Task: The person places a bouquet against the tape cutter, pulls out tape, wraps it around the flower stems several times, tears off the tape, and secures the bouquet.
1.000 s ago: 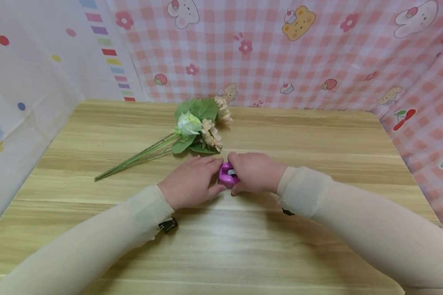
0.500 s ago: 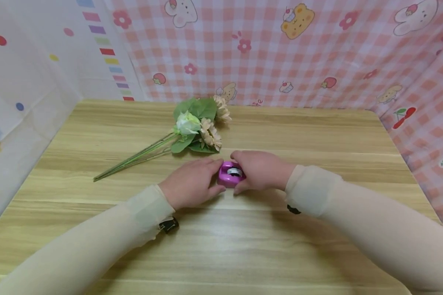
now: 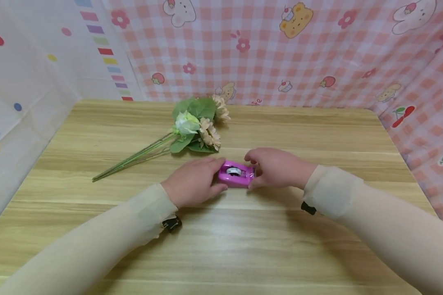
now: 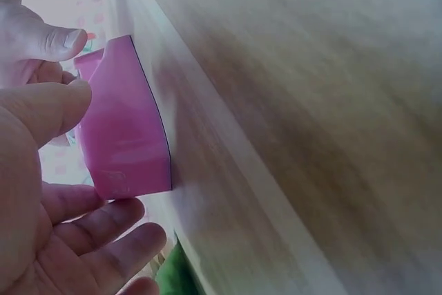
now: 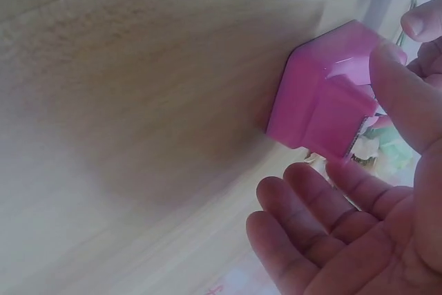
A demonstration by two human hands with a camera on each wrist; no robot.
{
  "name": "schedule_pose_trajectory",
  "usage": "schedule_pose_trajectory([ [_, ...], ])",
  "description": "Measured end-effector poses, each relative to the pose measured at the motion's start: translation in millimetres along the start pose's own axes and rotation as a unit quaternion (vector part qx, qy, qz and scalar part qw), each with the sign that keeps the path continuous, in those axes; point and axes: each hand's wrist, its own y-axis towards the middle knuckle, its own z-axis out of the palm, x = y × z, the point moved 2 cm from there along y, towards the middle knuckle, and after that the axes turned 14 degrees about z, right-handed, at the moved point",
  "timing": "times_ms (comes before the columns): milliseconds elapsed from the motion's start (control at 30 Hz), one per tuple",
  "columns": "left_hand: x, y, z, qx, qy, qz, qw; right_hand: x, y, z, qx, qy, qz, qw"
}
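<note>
A small magenta tape dispenser (image 3: 236, 174) with a white roll inside sits on the wooden table. At its left end, my left hand (image 3: 193, 182) holds it between thumb and fingers. The left wrist view shows that thumb beside the dispenser's side wall (image 4: 128, 126) and the fingertips at its end. My right hand (image 3: 278, 168) is spread around the opposite end, where the toothed cutter is. In the right wrist view its fingers (image 5: 276, 202) are loosely bent, with the index fingertip and thumb right at the dispenser (image 5: 324, 94).
Behind the dispenser and to the left lies a bunch of artificial flowers (image 3: 187, 123), its long green stems (image 3: 133, 159) pointing toward the left front. The wooden table (image 3: 221, 246) meets a pink checked cloth (image 3: 214, 45) at its back edge.
My right hand has slid rightward along the tape dispenser, uncovering the roll and then the cutter end. My left hand and the dispenser have stayed almost in place.
</note>
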Motion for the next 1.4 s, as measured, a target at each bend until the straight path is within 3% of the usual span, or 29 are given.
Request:
schedule_pose_trajectory([
  [467,-5.1,15.4,1.9,-0.021,0.021,0.031,0.9991,-3.4,1.1,2.6,0.000,0.007,-0.039,0.9992],
  [1400,-4.4,22.0,3.7,-0.026,0.014,0.023,0.9993,-3.3,2.1,5.1,0.011,0.010,-0.047,0.9988],
])
